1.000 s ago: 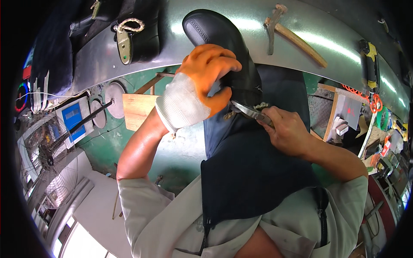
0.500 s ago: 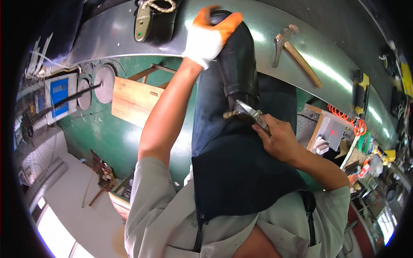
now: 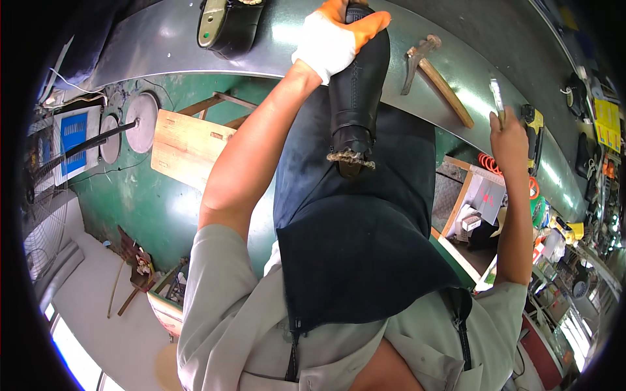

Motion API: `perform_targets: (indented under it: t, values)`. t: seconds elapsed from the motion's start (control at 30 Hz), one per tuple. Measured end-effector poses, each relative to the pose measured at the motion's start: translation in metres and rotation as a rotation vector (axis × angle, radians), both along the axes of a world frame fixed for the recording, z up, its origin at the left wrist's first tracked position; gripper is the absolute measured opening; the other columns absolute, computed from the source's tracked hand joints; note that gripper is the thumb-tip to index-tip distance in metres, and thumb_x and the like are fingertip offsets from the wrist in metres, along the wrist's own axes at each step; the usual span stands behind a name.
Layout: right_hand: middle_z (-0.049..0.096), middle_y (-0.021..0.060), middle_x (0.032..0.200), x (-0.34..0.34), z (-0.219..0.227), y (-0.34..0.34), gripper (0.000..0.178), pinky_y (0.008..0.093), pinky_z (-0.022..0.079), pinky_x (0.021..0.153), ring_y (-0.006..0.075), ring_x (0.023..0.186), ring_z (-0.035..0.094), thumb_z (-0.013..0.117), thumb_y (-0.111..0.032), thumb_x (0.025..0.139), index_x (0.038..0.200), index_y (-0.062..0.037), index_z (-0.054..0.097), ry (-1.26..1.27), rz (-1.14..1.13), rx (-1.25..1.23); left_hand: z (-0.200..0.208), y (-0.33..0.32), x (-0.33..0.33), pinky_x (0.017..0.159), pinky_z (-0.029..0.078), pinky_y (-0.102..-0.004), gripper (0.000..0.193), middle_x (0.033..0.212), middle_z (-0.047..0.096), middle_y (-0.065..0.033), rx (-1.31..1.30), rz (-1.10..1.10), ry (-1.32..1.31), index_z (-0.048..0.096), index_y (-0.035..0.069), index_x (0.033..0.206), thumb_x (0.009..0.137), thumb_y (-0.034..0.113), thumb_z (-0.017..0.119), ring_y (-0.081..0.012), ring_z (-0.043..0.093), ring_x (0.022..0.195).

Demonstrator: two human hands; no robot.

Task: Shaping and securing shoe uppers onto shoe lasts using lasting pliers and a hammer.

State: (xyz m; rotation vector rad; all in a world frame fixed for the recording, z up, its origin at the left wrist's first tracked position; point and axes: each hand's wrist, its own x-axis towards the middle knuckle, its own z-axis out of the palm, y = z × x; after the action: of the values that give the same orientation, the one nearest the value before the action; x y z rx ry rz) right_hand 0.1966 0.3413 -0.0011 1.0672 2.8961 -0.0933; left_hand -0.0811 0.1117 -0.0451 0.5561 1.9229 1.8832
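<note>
My left hand (image 3: 331,44), in a white glove with orange fingers, grips the far end of a black leather shoe (image 3: 355,94). The shoe lies lengthwise between the bench edge and my lap. A frayed, light-coloured cord (image 3: 350,158) crosses its near end. My bare right hand (image 3: 510,138) is off to the right by the bench, closed round the handle of a silver metal tool that looks like pliers (image 3: 497,94). The pliers point away from me, apart from the shoe. Below the shoe, a dark apron (image 3: 365,260) covers my lap.
A hammer (image 3: 447,91) with a wooden handle lies on the metal bench (image 3: 163,52), right of the shoe. Another black shoe (image 3: 238,29) stands at the far left. A yellow and black tool (image 3: 533,130) lies beyond my right hand. A wooden stool (image 3: 189,146) is on the left.
My right hand has moved from the shoe's near end out to the right and away from me, carrying the pliers. My left hand still grips the shoe.
</note>
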Motion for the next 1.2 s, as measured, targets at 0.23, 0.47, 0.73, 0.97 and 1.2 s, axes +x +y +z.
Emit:
perform_targets:
  t: [0.23, 0.47, 0.73, 0.97, 1.2]
  values:
    - [0.061, 0.0212, 0.134, -0.027, 0.014, -0.145, 0.050, 0.0445, 0.045, 0.109, 0.0387, 0.126, 0.057, 0.071, -0.025, 0.096, 0.138, -0.0015, 0.058, 0.364, 0.441, -0.619, 0.008, -0.015, 0.000, 0.064, 0.051, -0.0289, 0.038, 0.079, 0.070, -0.0038, -0.153, 0.090, 0.134, 0.067, 0.000, 0.109, 0.090, 0.030, 0.082, -0.0107, 0.061, 0.070]
    - [0.064, 0.0146, 0.107, -0.063, -0.023, -0.203, 0.043, 0.0398, 0.055, 0.078, 0.0309, 0.093, 0.064, 0.079, -0.003, 0.079, 0.120, 0.0024, 0.069, 0.842, 0.523, -0.436, -0.022, -0.008, -0.019, 0.076, 0.055, -0.0269, 0.047, 0.085, 0.073, -0.0118, 0.085, 0.209, 0.111, 0.070, -0.006, 0.108, 0.083, 0.031, 0.084, -0.0120, 0.068, 0.082]
    - [0.066, 0.0126, 0.085, -0.082, -0.009, -0.181, 0.020, 0.0398, 0.055, 0.065, 0.0301, 0.074, 0.066, 0.076, 0.001, 0.079, 0.098, 0.0030, 0.072, 0.922, 0.572, -0.250, -0.025, -0.011, -0.017, 0.082, 0.053, -0.0302, 0.043, 0.092, 0.074, -0.0081, -0.146, 0.285, -0.002, 0.072, -0.005, 0.107, 0.088, 0.032, 0.083, -0.0128, 0.065, 0.088]
    - [0.070, 0.0149, 0.101, -0.062, 0.013, -0.167, 0.028, 0.0381, 0.055, 0.081, 0.0320, 0.092, 0.069, 0.076, -0.001, 0.085, 0.112, 0.0021, 0.070, 0.751, 0.532, -0.479, -0.018, -0.007, -0.014, 0.081, 0.055, -0.0339, 0.055, 0.095, 0.075, -0.0169, -0.216, 0.207, -0.023, 0.069, -0.008, 0.112, 0.087, 0.040, 0.079, -0.0203, 0.069, 0.088]
    - [0.054, 0.0265, 0.144, -0.077, -0.016, -0.148, 0.129, 0.0385, 0.042, 0.113, 0.0329, 0.134, 0.056, 0.089, -0.039, 0.075, 0.165, 0.0008, 0.005, 0.135, 0.333, -1.037, -0.025, -0.002, -0.027, 0.082, 0.056, -0.0374, 0.059, 0.096, 0.076, -0.0210, -0.310, 0.234, 0.079, 0.069, -0.008, 0.116, 0.089, 0.044, 0.077, -0.0278, 0.073, 0.089]
